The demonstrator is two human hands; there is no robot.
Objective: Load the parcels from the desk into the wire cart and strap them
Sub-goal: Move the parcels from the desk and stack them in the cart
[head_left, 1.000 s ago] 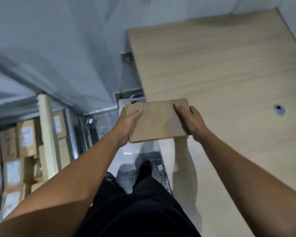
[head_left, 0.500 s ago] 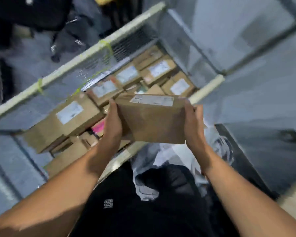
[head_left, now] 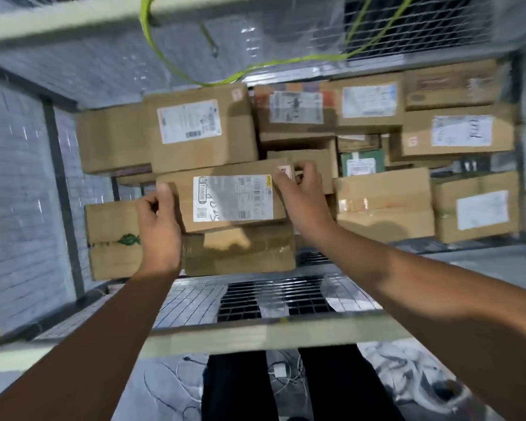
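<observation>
The left hand (head_left: 160,226) and right hand (head_left: 301,199) grip opposite ends of the parcel (head_left: 231,197), held label-up inside the wire cart (head_left: 255,332), seemingly to seat it flat on the stacked boxes (head_left: 240,253); blur hides whether it touches.

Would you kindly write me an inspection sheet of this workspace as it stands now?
surface: the cart floor is wire mesh, showing in front of the stack.
job's things: a labelled parcel is held over the stacked parcels; I cannot tell whether it rests on them.
clutter: nothing seen.
hands: the left hand grips the parcel's left end, the right hand its right end.
cables: a green cord hangs on the far wall; a wired white plug lies on the ground.
surroundings: mesh walls, a pale rail, dark trousers.
</observation>
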